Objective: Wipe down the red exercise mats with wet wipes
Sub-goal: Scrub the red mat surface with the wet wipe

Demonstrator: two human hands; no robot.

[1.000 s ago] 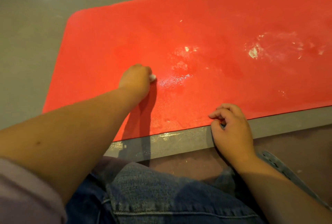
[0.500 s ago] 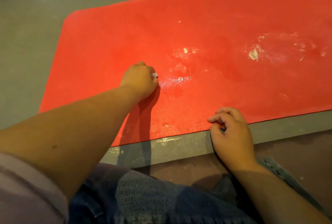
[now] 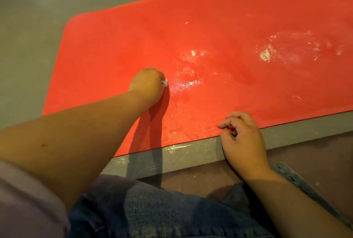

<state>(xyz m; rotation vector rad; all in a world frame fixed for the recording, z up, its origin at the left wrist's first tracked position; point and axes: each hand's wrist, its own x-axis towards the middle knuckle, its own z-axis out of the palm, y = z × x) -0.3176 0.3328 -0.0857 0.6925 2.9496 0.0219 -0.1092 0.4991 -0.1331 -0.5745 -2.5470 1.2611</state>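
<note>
I see the flat red rectangular exercise mat (image 3: 210,27) on the smooth grey floor (image 3: 28,37), with white smears (image 3: 266,55) at 2 o'clock. Left hand (image 3: 147,84) clenches a crumpled white wet wipe (image 3: 165,83) mid-mat; right hand (image 3: 243,140) curls at its 5 o'clock edge, grasp unclear.

Floor (image 3: 28,46): grey-green, dull, faint scuffs, fills left and top left.
Red mat (image 3: 229,18): lies flat directly on floor, rounded corner at far left, runs out of frame at top and right. Surface shows wet sheen mid-mat and white smears toward right.
Grey strip (image 3: 191,153): bare floor along mat's near edge, wet glints on it.
Brown section (image 3: 315,153): borders grey strip on near side, few pale specks.
Grey patterned item (image 3: 290,175): lies on brown section at right, partly hidden, kind unclear.
</note>
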